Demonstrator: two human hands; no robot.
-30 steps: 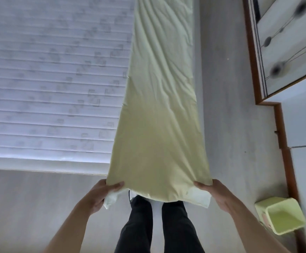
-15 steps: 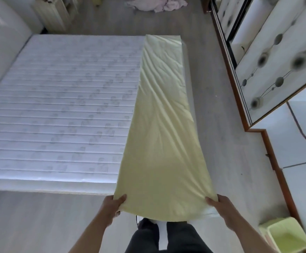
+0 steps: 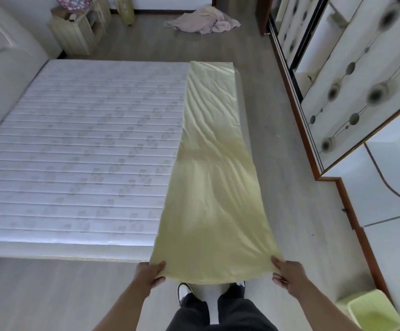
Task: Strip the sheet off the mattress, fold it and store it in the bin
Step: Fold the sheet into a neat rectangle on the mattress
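The view has lifted since a moment ago, showing the whole mattress [image 3: 82, 151]. Left hand [image 3: 150, 274] and right hand [image 3: 287, 274] each pinch a near corner of the folded sheet [image 3: 212, 187], stretched along the mattress's right edge; bin [image 3: 373, 314] near the right foot.

One pale yellow sheet [image 3: 208, 177] folded into a long strip, one bare quilted mattress [image 3: 82, 149], one light green bin [image 3: 373, 314], one pink cloth heap [image 3: 202, 21] on the floor, one wooden bedside cabinet [image 3: 77, 32], two hands, left [image 3: 150, 274] and right [image 3: 287, 274], and two shoes [image 3: 183, 290].
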